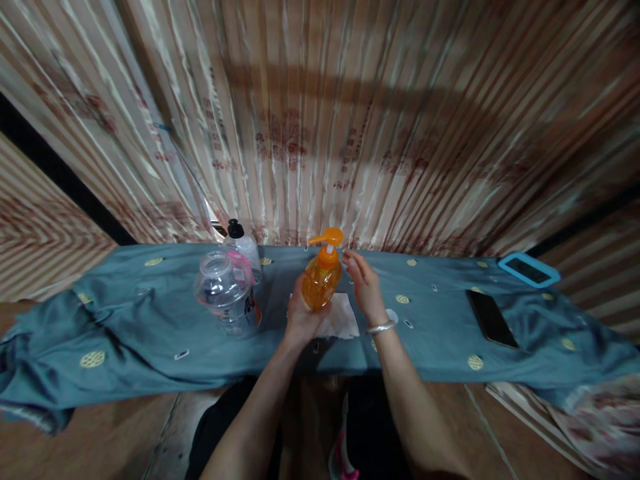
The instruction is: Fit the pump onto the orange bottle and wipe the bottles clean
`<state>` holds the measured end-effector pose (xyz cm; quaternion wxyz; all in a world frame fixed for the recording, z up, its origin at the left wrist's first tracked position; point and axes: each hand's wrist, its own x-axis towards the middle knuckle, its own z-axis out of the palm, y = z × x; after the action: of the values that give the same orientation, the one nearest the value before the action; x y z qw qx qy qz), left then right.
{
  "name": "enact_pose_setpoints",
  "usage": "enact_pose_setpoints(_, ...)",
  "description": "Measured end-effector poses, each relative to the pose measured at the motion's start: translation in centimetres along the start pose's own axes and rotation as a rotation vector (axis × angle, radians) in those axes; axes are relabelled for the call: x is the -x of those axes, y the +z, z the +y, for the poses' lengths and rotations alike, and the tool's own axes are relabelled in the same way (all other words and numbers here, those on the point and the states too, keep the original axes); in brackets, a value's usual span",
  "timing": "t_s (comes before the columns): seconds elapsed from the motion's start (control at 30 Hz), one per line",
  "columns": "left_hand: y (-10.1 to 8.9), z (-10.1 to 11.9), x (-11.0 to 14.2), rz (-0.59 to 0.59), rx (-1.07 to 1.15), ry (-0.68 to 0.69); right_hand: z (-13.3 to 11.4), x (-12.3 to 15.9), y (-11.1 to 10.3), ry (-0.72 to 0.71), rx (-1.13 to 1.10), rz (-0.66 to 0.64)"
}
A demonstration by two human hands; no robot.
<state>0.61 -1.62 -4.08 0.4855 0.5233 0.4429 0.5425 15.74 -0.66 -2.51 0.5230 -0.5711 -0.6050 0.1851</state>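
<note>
Orange pump bottle (321, 280): centre of frame, tilted slightly, raised over the table; translucent amber body, orange collar, nozzle pointing toward the left of the frame. The person's left hand (303, 316) grips the body low on its left side. Right hand (365, 283): open, fingers extended and slightly bent, fingertips just beside the collar on the right; whether they touch it cannot be told. A silver bracelet (381, 327) circles the right wrist.

Below the bottle, a pale sheet (343, 320) lies flat, partly covered by the left hand. Left of centre: a clear plastic container (220, 297) with dark and orange print; behind it, a clear bottle with a black top (246, 248). A pink item (242, 265) shows between them.

Right of frame: dark phone (491, 319), lying flat; above it, toward the far edge, a blue-framed device (520, 268) with a dark screen. All rest on a teal cloth (145, 333) with yellow motifs. Upper frame: pleated curtain (320, 167), beige with reddish print.
</note>
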Motion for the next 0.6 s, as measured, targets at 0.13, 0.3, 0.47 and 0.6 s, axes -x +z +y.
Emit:
enact_pose_setpoints(0.13, -0.1, 0.0, 0.0, -0.009, -0.01, 0.024, 4.2, 2.2, 0.6, 0.112, 0.217, -0.151)
enact_pose_setpoints(0.3, -0.1, -0.3, -0.1, 0.021, -0.035, 0.03, 4.9, 4.6, 1.7, 0.186, 0.374, -0.375)
enact_pose_setpoints(0.47, 0.0, -0.6, -0.3, 0.037, -0.021, 0.047, 3.7, 6.0, 1.4, 0.257, 0.426, -0.507)
enact_pose_setpoints(0.6, 0.1, -0.4, -0.4, 0.06, 0.019, 0.039, 1.9, 6.9, 1.0, 0.24, 0.329, -0.567)
